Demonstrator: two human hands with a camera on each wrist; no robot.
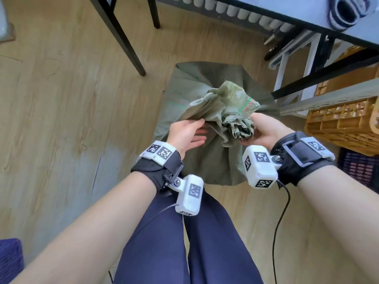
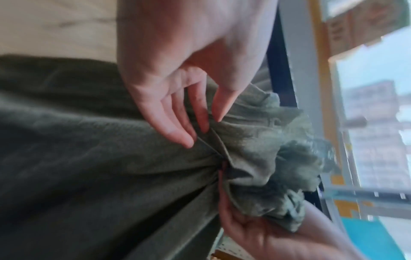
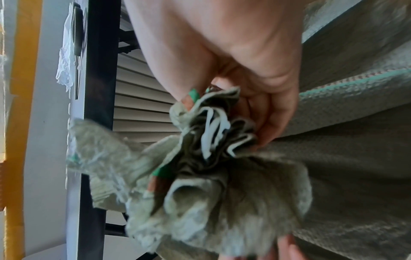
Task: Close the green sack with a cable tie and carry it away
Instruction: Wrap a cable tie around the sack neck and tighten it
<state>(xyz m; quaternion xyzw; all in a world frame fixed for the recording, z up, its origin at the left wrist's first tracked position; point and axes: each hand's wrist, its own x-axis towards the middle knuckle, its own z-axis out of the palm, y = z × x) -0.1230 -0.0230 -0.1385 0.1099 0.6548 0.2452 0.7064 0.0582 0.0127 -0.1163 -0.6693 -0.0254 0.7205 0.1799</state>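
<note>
The green sack (image 1: 196, 128) stands on the floor (image 1: 71, 99) between the person's feet and the table (image 1: 307, 11). The right hand (image 1: 261, 132) grips its bunched mouth; the left hand (image 1: 185, 133), fingers straight and spread, presses loose folds toward that bunch. Best to gather every fold into one tight neck, leaving room below for the tie. One sack, two hands; no cable tie is visible, though the wrist views are blurred.

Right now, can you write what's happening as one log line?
step: gathering sack mouth | right hand: grips bunched neck of green sack | left hand: fingers straight, against loose fabric | cable tie: not seen | sack: on floor
</note>
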